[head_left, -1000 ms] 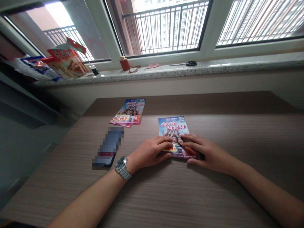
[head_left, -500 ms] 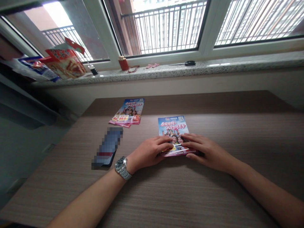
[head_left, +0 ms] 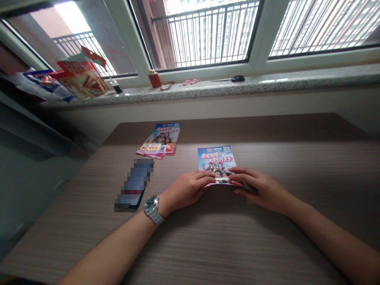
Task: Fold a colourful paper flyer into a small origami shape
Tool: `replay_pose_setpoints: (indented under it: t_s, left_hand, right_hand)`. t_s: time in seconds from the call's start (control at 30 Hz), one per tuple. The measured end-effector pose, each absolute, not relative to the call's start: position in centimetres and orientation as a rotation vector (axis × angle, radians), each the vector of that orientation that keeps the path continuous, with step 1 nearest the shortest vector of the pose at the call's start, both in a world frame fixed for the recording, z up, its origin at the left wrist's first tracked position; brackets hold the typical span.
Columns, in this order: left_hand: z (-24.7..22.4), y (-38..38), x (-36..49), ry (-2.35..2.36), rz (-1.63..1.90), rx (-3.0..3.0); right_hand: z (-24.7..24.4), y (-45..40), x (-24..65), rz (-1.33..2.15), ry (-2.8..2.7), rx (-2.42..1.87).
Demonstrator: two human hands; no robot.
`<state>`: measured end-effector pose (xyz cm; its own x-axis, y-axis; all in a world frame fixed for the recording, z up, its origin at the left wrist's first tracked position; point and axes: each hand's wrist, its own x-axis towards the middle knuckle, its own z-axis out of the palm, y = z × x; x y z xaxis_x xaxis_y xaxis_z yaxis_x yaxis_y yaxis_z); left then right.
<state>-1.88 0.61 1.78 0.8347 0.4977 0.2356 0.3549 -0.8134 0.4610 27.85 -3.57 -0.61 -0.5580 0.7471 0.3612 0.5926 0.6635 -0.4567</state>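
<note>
A colourful printed flyer [head_left: 216,160] lies on the table in front of me, its near edge bent up off the surface. My left hand [head_left: 185,189] grips the near left corner, fingers on top and thumb hidden. At the near right corner, my right hand [head_left: 263,188] is closed on the paper, with its fingers above and the thumb lower down. A metal-band wristwatch [head_left: 153,209] is on my left wrist.
A small stack of similar flyers [head_left: 163,138] lies at the back left of the wood-grain table [head_left: 190,249]. Nearer, a phone [head_left: 135,186], partly pixelated, lies left of my hand. Scissors [head_left: 236,79], a red bottle [head_left: 154,79] and snack bags [head_left: 84,79] are on the windowsill.
The flyer's near edge has come up and bent, hiding its lower printed strip. Both hands have stayed at its two near corners, barely shifting.
</note>
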Motion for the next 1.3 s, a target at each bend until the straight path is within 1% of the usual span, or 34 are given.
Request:
replay_pose_setpoints:
  t_s: [0.3,0.77,0.97,1.1,1.2,1.3]
  left_hand:
    - [1.7,0.6,-2.0,0.690,0.509,2.578]
    - [0.2,1.0,-1.3,0.815,0.743,2.497]
    - [0.1,1.2,-1.3,0.898,0.656,2.566]
    - [0.0,1.2,-1.4,0.876,0.582,2.636]
    - [-0.1,1.2,-1.5,0.873,0.599,2.650]
    - [0.0,1.2,-1.4,0.880,0.601,2.660]
  right_hand:
    - [-0.4,-3.5,28.0,0.434,-2.263,-1.065]
    - [-0.6,-2.9,26.9,0.537,-2.071,-1.197]
    - [-0.7,-2.8,26.9,0.552,-2.077,-1.226]
    - [-0.9,-2.8,27.0,0.492,-2.075,-1.257]
    - [-1.1,-2.7,27.0,0.416,-2.078,-1.253]
    - [-1.1,-2.7,27.1,0.410,-2.078,-1.250]
